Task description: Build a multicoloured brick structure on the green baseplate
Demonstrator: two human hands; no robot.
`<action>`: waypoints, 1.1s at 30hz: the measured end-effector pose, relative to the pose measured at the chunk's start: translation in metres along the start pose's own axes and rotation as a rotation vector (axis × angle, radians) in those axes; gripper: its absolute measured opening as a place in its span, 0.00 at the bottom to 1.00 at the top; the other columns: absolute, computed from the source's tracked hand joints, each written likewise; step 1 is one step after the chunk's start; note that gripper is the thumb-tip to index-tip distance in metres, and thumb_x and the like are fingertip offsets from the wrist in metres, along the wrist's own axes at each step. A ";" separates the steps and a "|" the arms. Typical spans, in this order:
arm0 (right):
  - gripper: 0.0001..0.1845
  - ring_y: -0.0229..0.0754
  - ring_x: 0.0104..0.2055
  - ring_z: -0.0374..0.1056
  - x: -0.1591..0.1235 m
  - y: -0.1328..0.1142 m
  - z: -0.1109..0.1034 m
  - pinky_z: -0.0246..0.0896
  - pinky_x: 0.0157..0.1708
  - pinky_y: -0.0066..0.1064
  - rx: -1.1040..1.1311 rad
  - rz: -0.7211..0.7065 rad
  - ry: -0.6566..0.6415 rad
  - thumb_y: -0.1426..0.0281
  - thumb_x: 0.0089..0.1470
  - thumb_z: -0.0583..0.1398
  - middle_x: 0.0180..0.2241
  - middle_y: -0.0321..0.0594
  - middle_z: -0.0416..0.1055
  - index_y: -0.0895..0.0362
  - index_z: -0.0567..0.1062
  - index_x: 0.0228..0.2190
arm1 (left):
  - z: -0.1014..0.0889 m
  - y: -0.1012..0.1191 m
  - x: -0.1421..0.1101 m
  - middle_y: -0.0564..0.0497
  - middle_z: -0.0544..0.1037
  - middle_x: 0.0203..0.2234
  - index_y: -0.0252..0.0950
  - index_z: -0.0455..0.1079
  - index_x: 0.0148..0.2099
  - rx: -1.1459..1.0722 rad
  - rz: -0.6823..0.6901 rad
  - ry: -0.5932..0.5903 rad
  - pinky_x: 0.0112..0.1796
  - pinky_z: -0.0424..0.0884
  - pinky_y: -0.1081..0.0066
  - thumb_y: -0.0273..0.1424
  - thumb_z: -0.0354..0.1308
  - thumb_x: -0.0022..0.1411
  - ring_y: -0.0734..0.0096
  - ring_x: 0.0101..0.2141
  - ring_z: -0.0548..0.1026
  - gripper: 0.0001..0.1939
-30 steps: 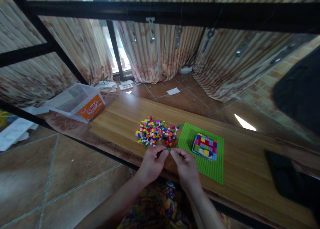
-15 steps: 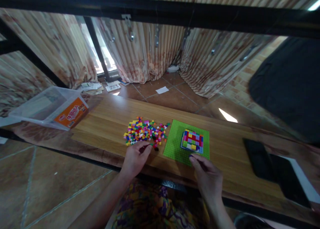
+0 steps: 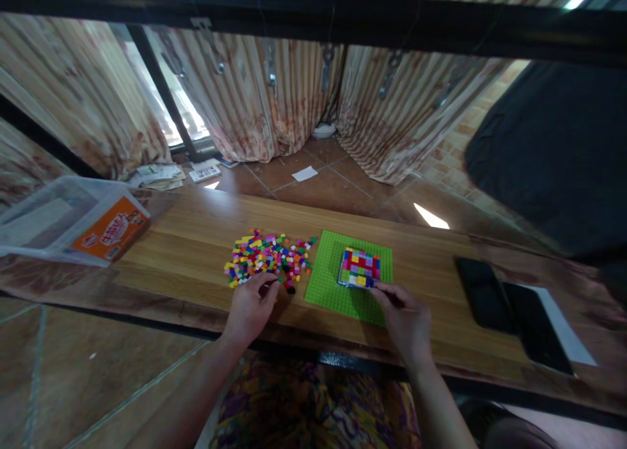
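A square build of colourful toy building bricks (image 3: 361, 266) sits on a green baseplate (image 3: 326, 285), with red, yellow, blue and purple bricks on its top. My right hand (image 3: 404, 315) is at its near right corner, thumb and fingers pinched round a small dark blue brick (image 3: 373, 283) that touches or nearly touches the build. At the near edge of a loose brick pile (image 3: 264, 256), my left hand (image 3: 251, 308) has its thumb and fingers curled together. Whatever those fingers may hold is hidden. A few dark bricks (image 3: 290, 290) lie just right of them.
The wooden tabletop (image 3: 186, 240) carries everything. A clear plastic tub (image 3: 59, 220) with an orange label stands at the far left. Two black flat objects (image 3: 482, 295) and a white sheet (image 3: 571, 331) lie at the right. A black bar (image 3: 313, 17) crosses the top of the view.
My right hand has moved forward, bringing the dark blue brick to the build's near corner. My left hand stays by the pile. The whole view has shifted slightly.
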State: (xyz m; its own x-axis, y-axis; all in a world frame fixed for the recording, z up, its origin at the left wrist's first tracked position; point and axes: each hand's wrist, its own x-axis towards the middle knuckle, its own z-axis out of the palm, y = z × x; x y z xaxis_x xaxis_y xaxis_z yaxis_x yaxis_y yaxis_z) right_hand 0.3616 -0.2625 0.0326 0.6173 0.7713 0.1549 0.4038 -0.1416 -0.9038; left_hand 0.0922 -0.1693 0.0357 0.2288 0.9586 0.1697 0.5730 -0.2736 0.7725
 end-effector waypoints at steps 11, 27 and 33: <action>0.14 0.39 0.29 0.68 0.004 -0.001 0.000 0.62 0.30 0.30 -0.122 -0.067 0.001 0.58 0.48 0.64 0.29 0.38 0.76 0.56 0.80 0.30 | -0.005 0.004 0.000 0.51 0.79 0.29 0.36 0.73 0.36 -0.014 0.015 0.032 0.32 0.71 0.73 0.36 0.54 0.60 0.71 0.28 0.76 0.10; 0.11 0.40 0.32 0.70 0.002 0.000 0.001 0.65 0.35 0.32 -0.156 -0.274 0.003 0.61 0.52 0.62 0.31 0.41 0.75 0.55 0.80 0.29 | 0.005 0.010 -0.010 0.49 0.80 0.33 0.37 0.74 0.38 -0.198 -0.066 -0.031 0.32 0.73 0.71 0.36 0.56 0.60 0.70 0.28 0.77 0.10; 0.13 0.41 0.34 0.71 -0.022 -0.014 0.002 0.66 0.37 0.33 -0.109 -0.218 0.112 0.61 0.54 0.61 0.34 0.43 0.76 0.56 0.80 0.35 | 0.010 0.021 -0.027 0.50 0.78 0.33 0.36 0.73 0.41 -0.377 -0.155 -0.128 0.30 0.74 0.71 0.35 0.56 0.59 0.70 0.27 0.78 0.10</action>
State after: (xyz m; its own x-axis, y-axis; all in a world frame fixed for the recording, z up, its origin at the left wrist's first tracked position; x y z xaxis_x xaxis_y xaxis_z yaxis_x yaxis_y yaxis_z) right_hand 0.3404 -0.2762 0.0411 0.5762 0.7182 0.3901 0.6022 -0.0503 -0.7968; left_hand 0.1066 -0.2018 0.0413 0.2721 0.9620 -0.0248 0.2862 -0.0563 0.9565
